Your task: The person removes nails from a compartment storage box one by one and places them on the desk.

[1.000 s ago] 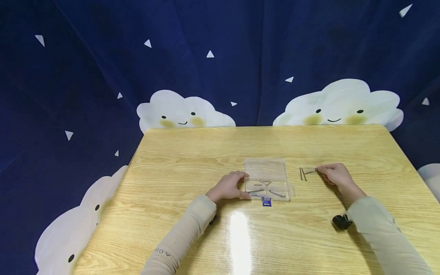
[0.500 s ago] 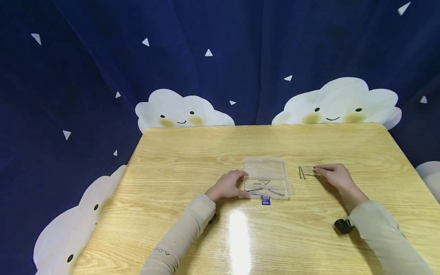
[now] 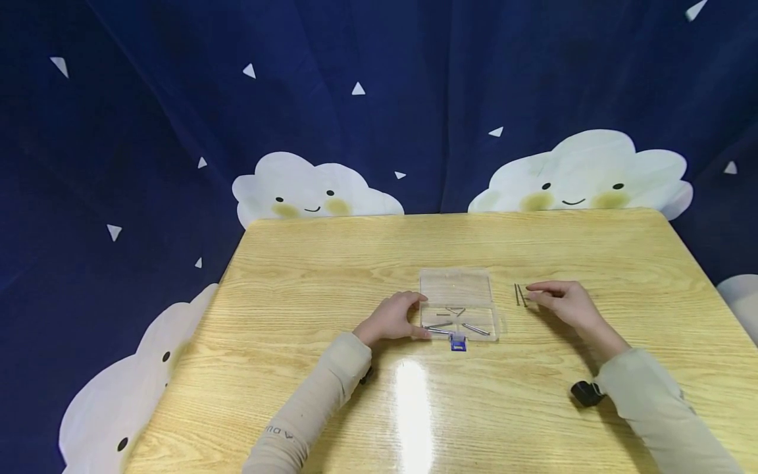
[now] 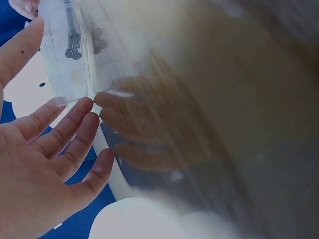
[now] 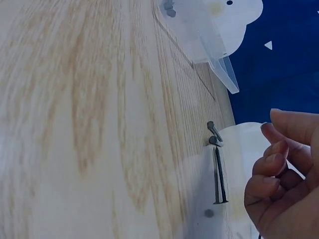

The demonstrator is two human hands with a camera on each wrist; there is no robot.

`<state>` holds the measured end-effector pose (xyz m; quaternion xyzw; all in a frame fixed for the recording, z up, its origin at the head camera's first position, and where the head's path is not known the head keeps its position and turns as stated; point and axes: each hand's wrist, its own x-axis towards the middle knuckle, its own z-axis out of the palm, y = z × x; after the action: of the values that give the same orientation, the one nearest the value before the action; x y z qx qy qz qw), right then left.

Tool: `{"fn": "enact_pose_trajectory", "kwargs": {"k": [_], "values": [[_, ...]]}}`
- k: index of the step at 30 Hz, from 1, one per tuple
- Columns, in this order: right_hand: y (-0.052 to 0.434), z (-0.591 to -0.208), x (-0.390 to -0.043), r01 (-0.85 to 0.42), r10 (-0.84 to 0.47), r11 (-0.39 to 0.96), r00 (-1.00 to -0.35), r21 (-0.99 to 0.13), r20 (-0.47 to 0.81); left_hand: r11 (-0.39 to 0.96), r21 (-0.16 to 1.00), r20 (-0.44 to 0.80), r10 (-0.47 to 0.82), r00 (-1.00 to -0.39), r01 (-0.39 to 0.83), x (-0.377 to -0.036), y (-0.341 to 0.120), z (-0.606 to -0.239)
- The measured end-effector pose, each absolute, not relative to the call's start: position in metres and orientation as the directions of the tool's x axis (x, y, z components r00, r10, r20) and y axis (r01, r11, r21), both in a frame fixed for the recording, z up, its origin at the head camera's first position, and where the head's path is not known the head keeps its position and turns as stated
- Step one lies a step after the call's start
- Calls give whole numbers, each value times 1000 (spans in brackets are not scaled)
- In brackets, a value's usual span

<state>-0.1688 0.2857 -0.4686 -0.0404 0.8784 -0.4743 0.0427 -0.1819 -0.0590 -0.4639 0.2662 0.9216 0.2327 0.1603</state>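
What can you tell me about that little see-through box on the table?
The clear plastic box lies flat and open near the middle of the wooden table, its lid folded back away from the person. A small blue latch sits on its near edge. A few nails lie loose inside. The left hand touches its left side with its fingertips.

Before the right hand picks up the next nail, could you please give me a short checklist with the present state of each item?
1. Clear box lies open on the table: ok.
2. Left hand steadies the box at its left edge, fingers straight against it: ok.
3. Loose nails lie on the table right of the box, free of it: ok.
4. Right hand is beside those nails, fingertips close: ok.
5. Right hand's grip is empty: cannot tell, fingers curled.
6. Box has room among the nails inside: ok.
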Motion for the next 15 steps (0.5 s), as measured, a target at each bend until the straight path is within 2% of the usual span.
{"fn": "enact_pose_trajectory", "kwargs": {"k": [15], "values": [[274, -473, -166, -88, -217, 473, -976, -876, -20, 749, 516, -173, 568, -805, 417, -182, -59, -462]]}}
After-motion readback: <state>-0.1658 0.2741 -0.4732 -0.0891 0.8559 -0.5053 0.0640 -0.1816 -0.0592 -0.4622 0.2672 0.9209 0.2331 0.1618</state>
